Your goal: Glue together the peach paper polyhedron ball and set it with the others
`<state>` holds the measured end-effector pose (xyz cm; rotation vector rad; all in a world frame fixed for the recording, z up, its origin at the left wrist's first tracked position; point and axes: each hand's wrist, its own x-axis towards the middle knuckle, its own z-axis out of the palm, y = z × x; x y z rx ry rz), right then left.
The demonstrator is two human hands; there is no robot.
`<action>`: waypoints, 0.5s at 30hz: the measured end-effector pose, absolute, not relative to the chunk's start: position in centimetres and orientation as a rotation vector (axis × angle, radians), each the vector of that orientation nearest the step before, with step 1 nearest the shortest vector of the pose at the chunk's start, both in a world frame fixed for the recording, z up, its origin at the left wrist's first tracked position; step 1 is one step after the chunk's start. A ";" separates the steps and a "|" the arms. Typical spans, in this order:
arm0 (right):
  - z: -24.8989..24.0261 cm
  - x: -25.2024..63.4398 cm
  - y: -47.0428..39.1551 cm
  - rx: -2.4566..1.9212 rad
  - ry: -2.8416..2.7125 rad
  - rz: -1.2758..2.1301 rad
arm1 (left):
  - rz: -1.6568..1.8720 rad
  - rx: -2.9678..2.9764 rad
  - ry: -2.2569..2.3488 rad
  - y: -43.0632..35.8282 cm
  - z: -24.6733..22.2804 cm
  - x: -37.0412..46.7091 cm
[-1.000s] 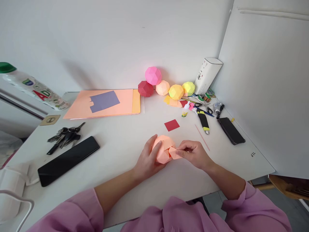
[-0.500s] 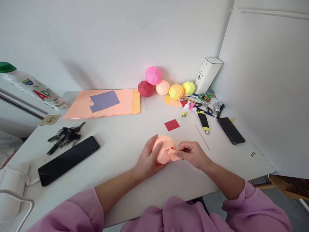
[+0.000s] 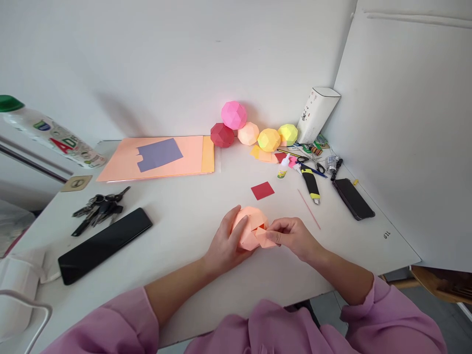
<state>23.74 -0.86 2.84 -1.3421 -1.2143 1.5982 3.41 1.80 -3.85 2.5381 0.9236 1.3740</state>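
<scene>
Near the table's front edge, my left hand [image 3: 225,243] is wrapped round a faceted peach paper ball [image 3: 252,216], thumb on top and fingers behind its left side. A dark gap shows at the ball's right side. There, my right hand [image 3: 293,237] pinches a peach paper flap [image 3: 264,238] between thumb and fingers. The flap lies against the ball and sticks out to the right. A red paper rectangle [image 3: 262,190] lies just behind the ball, and a thin pink stick [image 3: 309,209] lies behind my right hand.
Paper balls, among them a pink one [image 3: 234,115], line the wall. A glue bottle [image 3: 282,167], a cutter [image 3: 310,183], scissors and a phone [image 3: 353,198] lie at right. Peach sheets [image 3: 121,157], keys [image 3: 101,206], a black phone [image 3: 105,245] and a bottle [image 3: 55,137] are at left.
My right hand has shifted very slightly, and the flap has turned a little downward, showing more of the dark gap. My left hand and the ball look still.
</scene>
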 end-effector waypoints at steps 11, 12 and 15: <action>3.7 23.4 -0.7 -1.351 -1.212 1.568 | 1.345 2.528 0.936 1.7 -3.9 3.5; 3.7 23.4 -0.7 -1.347 -1.214 1.561 | 1.331 2.524 0.936 1.7 -3.9 3.5; 3.7 23.4 -0.7 -1.337 -1.228 1.550 | 1.310 2.525 0.928 1.7 -3.8 3.4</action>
